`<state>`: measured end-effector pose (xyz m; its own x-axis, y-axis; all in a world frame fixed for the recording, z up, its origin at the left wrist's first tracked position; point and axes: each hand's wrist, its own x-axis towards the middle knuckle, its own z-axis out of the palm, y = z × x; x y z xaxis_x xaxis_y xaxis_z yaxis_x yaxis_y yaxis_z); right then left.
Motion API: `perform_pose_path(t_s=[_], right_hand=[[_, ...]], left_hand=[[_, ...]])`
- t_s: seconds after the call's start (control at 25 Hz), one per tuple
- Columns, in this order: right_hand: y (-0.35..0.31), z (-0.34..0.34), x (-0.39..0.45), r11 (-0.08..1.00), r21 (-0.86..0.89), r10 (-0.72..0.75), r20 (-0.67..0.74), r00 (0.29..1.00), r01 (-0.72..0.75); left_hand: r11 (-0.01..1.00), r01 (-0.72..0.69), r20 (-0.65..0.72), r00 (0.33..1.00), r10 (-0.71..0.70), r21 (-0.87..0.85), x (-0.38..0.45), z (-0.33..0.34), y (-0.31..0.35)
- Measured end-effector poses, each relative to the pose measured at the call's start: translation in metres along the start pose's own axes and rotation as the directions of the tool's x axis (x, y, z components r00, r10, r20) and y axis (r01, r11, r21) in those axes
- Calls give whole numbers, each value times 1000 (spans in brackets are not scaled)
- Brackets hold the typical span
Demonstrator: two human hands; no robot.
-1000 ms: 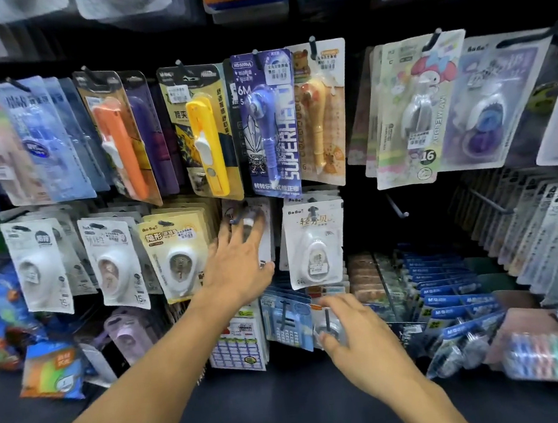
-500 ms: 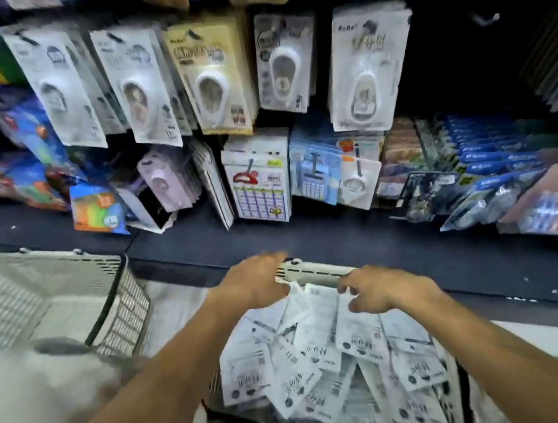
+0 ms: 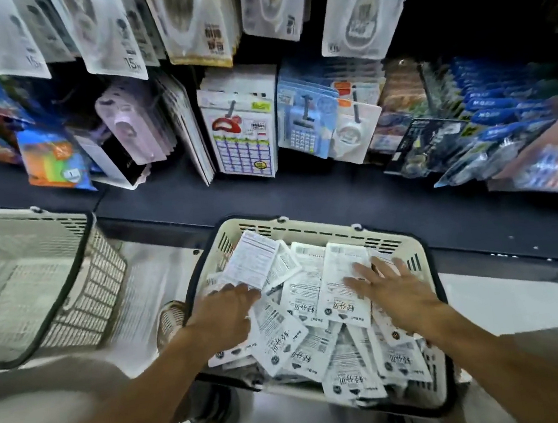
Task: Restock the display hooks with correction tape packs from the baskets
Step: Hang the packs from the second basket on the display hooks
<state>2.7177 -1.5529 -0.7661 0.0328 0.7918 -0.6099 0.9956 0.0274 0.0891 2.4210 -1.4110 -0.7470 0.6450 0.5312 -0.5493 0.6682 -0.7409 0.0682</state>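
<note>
Head view: a cream basket (image 3: 306, 224) on the floor brims with white correction tape packs (image 3: 342, 282). Left hand (image 3: 225, 315) and right hand (image 3: 394, 290) both lie flat on the pile, fingers spread. Beside it, another basket (image 3: 82, 290) sits apart. Hanging packs (image 3: 358, 10) fill the hooks above.

Cream plastic, slotted and trimmed with a black rim, is being shown by the near basket (image 3: 310, 228) and by the latticed second basket (image 3: 84, 300), while white cards printed with black text are being shown by the packs (image 3: 342, 285) piled inside. A dark, almost black surface is being presented by the shelf (image 3: 354, 189). White backing is being displayed by the hanging packs (image 3: 358, 10) above, yellow by one card (image 3: 198, 30), and blue by the calculator pack (image 3: 309, 118).
</note>
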Motion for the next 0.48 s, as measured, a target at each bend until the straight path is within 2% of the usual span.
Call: perform_pose_path(t_s=[0.08, 0.2, 0.28, 0.36, 0.48], right_hand=[[-1, -1, 4, 1000, -3, 27, -57, 998, -27], [-8, 2, 11, 994, -87, -80, -94, 992, 72], [-11, 9, 11, 994, -75, -80, -95, 992, 73], [-10, 14, 11, 998, 0, -58, -102, 993, 59], [-7, 14, 15, 986, 156, -34, -160, 987, 60]], left_hand=[[999, -45, -30, 999, 45, 4, 7, -1, 15], [997, -69, -40, 997, 68, -35, 19, 1, 32], [971, -6, 15, 1000, 10, -240, 28, 4, 40], [825, 122, 117, 991, -68, -552, 35, 7, 48], [426, 187, 152, 982, -114, -885, 45, 0, 60]])
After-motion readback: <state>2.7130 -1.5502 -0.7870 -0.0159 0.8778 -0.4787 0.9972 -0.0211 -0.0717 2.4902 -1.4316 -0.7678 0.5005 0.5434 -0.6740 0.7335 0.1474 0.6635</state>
